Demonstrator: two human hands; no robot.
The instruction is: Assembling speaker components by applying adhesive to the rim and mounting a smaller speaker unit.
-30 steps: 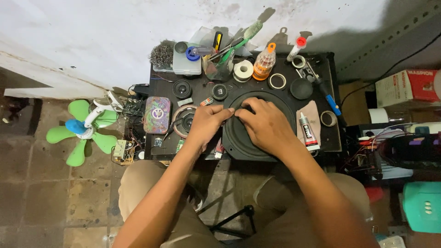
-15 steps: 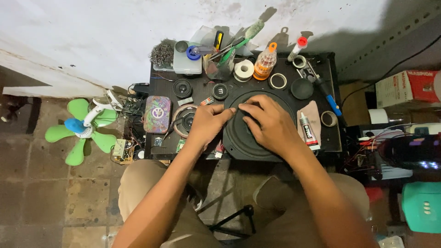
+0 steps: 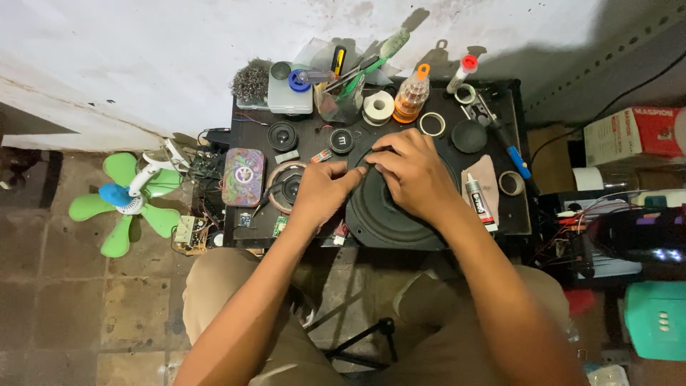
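Cluttered black worktable [image 3: 500, 221], whitewashed wall, tiled floor, green fan [image 3: 121, 200], both hands' fingers [image 3: 371, 159] pinching speaker cone [image 3: 386, 214]

glue bottle [image 3: 412, 93] and tape rolls [image 3: 378, 107] crowd far edge

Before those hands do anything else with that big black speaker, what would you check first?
1. Both hands on the speaker cone: ok, left hand and right hand meet at its upper rim.
2. Firm grip with the fingertips: cannot tell, too small.
3. Glue tube within reach: ok, just right of the cone.
4. Glue tube capped: cannot tell.
5. Small speaker apart from the hands: ok.
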